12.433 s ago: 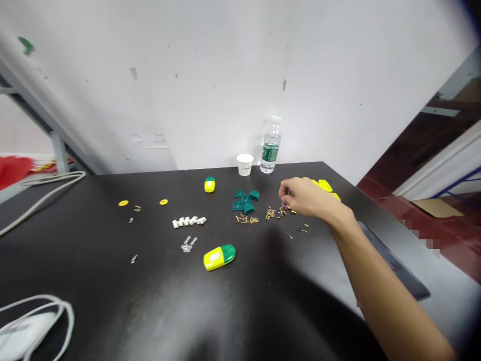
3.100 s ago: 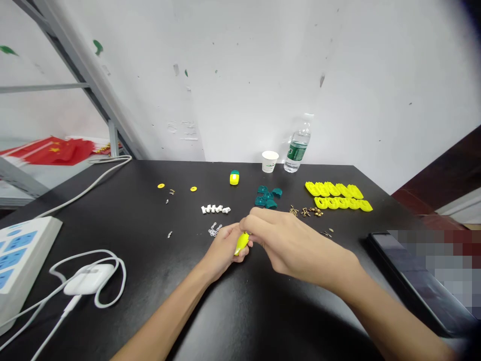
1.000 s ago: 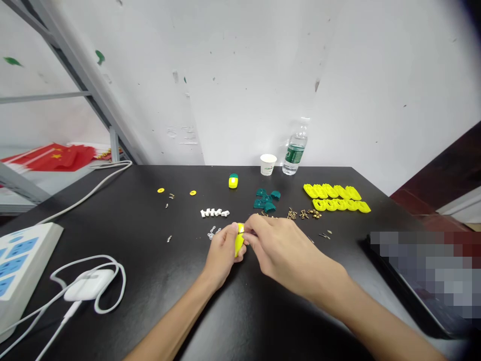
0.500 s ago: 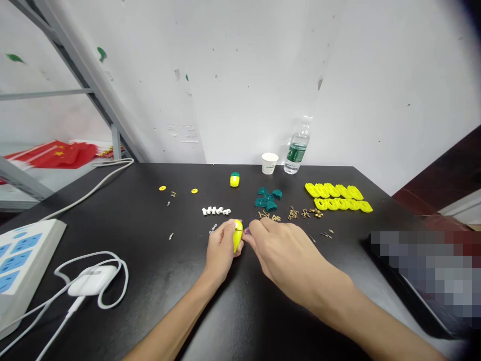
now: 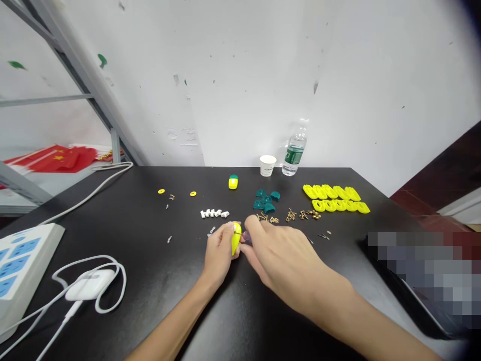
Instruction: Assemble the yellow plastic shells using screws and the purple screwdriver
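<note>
1. The left hand (image 5: 219, 252) rests on the black bench (image 5: 158, 286), near its middle. Its fingers (image 5: 225, 230) are curled round a small yellow plastic casing (image 5: 236, 239), which they pinch on edge just above the bench top.
2. The right hand (image 5: 280, 253) lies just beside it. Its fingers (image 5: 252, 226) are pressed together on a small tool (image 5: 246, 235) with a purplish handle. The tool's thin tip touches the upper part of the casing.
3. Both forearms reach in from the lower edge of the view.
4. Just behind the hands lie scattered brass screws (image 5: 296, 215), a cluster of teal plastic pieces (image 5: 266, 199) and a short row of white parts (image 5: 213, 214).
5. Further right, a double row of yellow shells (image 5: 334, 198) lies flat.
6. Toward the wall stand a paper cup (image 5: 267, 165) and a water bottle (image 5: 294, 150), close together. A yellow-and-green assembled piece (image 5: 233, 182) lies to their left.
7. Two yellow discs (image 5: 161, 191) lie well apart from the hands, on the left.
8. At the near left are a white power strip (image 5: 18, 260) and a white charger (image 5: 88, 285) ringed by its cable.
</note>
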`<state>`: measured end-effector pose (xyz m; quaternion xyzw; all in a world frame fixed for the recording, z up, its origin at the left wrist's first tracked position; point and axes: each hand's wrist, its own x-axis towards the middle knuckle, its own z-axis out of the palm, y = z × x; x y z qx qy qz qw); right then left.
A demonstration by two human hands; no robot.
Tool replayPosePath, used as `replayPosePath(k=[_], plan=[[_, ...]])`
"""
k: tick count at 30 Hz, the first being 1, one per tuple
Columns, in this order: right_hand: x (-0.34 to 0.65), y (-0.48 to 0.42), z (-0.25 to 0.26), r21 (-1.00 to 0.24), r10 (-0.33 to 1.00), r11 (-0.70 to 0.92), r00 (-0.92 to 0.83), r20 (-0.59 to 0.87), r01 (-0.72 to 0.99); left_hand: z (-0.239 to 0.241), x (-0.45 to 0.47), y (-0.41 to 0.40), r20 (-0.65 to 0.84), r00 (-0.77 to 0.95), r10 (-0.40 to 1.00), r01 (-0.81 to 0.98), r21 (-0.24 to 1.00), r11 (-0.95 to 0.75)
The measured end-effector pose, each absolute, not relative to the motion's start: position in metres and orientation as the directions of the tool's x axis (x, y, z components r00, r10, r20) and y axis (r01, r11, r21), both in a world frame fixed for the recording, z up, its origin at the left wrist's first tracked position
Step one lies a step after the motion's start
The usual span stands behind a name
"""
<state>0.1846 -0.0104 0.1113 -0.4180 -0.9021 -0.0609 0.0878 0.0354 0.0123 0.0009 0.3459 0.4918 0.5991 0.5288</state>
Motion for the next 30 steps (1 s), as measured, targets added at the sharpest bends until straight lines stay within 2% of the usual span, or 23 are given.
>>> replayPosePath(k=[5,11,15,23,27,30], plan=[[0.185,-0.011,0.122,0.054,0.748,0.650,-0.651,0.126,0.758,0.000,0.036,0.014,-0.122,-0.195,0.973,-0.313,0.948,0.057],[0.179,-0.008,0.112,0.047,0.738,0.652,-0.647,0.189,0.757,0.003,0.036,0.012,-0.127,-0.204,0.971,-0.338,0.940,0.052],[0.178,-0.008,0.108,0.064,0.704,0.678,-0.672,0.231,0.732,0.008,0.038,0.010,-0.090,-0.236,0.968,-0.284,0.959,0.020],[0.175,-0.008,0.107,-0.015,0.790,0.594,-0.580,0.201,0.804,0.004,0.038,0.008,-0.085,-0.240,0.967,-0.215,0.976,0.032],[0.175,-0.008,0.105,0.029,0.841,0.519,-0.516,0.162,0.854,0.004,0.037,0.007,-0.077,-0.228,0.971,-0.192,0.981,0.033],[0.178,-0.010,0.108,0.042,0.816,0.551,-0.549,0.180,0.833,0.007,0.038,0.007,-0.068,-0.225,0.972,-0.178,0.984,0.028]])
